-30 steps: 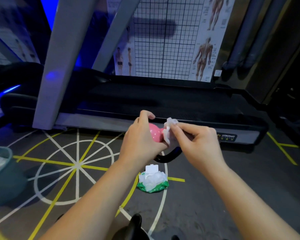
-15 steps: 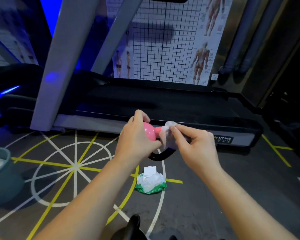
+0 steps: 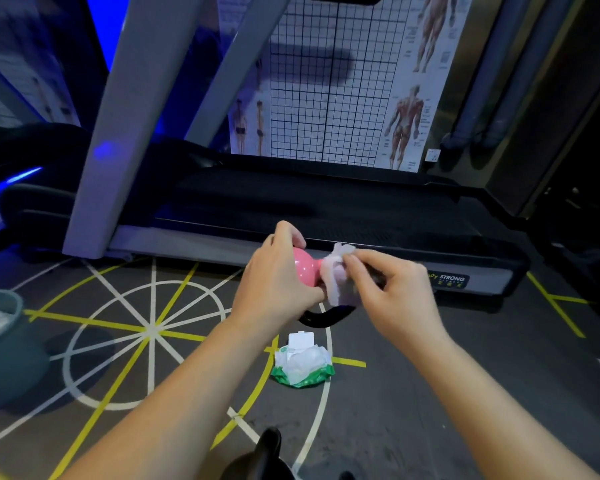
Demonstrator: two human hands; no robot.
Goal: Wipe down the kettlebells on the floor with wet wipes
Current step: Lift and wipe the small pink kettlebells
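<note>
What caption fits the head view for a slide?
Left hand steadies a pink kettlebell while right hand rubs its neck with a wet wipe.

view: just the one head cam
facing: forward and down at the floor (image 3: 430,393)
range: close, hands at arm's reach

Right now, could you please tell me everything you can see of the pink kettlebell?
The pink kettlebell has a glossy, smooth pink body and a black curved handle, seen below the hands. It is held up off the floor, tipped sideways. The left hand cups the body, while the right hand presses a white wet wipe against it near the handle's base. Much of it is hidden.
</note>
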